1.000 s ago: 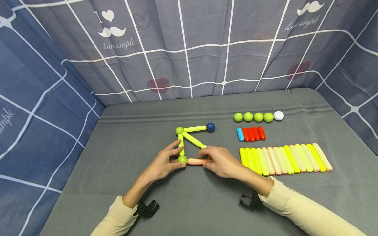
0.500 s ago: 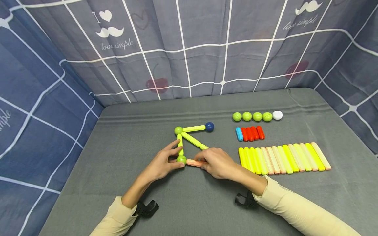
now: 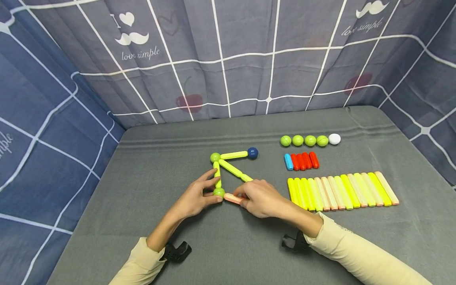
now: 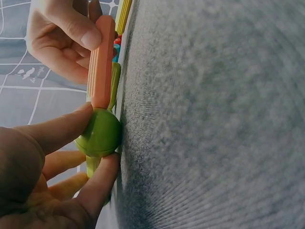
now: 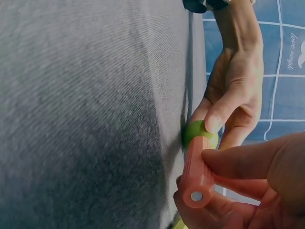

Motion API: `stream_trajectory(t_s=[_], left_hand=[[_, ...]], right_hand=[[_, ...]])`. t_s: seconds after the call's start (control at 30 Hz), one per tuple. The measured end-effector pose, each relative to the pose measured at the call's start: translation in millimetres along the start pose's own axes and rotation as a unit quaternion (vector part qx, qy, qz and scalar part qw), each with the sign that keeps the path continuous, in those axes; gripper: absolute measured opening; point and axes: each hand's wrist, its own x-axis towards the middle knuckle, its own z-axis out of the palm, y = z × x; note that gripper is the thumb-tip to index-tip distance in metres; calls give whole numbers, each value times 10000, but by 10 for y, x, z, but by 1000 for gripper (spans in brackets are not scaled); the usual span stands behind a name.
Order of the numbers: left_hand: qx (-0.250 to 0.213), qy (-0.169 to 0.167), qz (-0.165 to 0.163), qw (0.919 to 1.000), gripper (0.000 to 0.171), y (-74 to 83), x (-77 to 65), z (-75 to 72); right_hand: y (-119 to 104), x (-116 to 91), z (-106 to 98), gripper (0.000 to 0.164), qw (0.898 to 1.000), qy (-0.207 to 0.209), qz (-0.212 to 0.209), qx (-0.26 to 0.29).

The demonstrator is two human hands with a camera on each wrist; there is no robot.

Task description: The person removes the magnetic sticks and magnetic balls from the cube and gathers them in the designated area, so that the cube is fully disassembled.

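My left hand [image 3: 199, 192] pinches a green ball [image 4: 99, 133] between thumb and fingers, close above the cloth. An orange magnetic rod [image 4: 101, 67] is pinched in my right hand [image 3: 264, 198], its far end against that ball. In the right wrist view the rod's near end shows a round metal tip. A yellow-green rod [image 3: 217, 177] runs from the held ball up to another green ball [image 3: 215, 157]. From there one rod [image 3: 233, 155] reaches a dark blue ball [image 3: 252, 153]. Another rod [image 3: 230, 168] slants toward my right hand, joined to a further rod [image 3: 246, 178] partly hidden by it.
At the back right lies a row of green balls [image 3: 298, 140] ending in a white ball [image 3: 334, 139]. Below it are a short blue rod [image 3: 288, 162] and several red rods [image 3: 302, 162]. Yellow and pale rods [image 3: 342, 192] lie side by side near my right forearm.
My right hand has shifted slightly left, and the orange rod has swung from level to slanting toward me, its far end still at the green ball. The left hand keeps its hold.
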Motion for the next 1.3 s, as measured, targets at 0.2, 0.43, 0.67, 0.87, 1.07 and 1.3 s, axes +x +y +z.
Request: stream_trajectory(t_s=[0.2, 0.43, 0.67, 0.87, 1.07, 1.3], left_hand=[[-75, -21, 11, 10000, 63, -7, 12, 11], [-53, -41, 14, 10000, 62, -11, 5, -8], [-17, -53, 17, 10000, 63, -6, 2, -12], [61, -29, -70, 10000, 64, -1, -4, -10], [-56, -80, -109, 9999, 65, 0, -4, -6], [-91, -115, -117, 9998, 64, 16, -6, -5]], right_hand=[[-28, -8, -22, 15, 9999, -23, 111, 115], [73, -130, -149, 26, 9979, 32, 231, 596], [231, -278, -231, 47, 9909, 106, 154, 1331], [340, -390, -244, 58, 9849, -25, 94, 1728], [386, -483, -229, 55, 9777, -33, 115, 2095], [456, -619, -241, 56, 9584, 83, 243, 2842]])
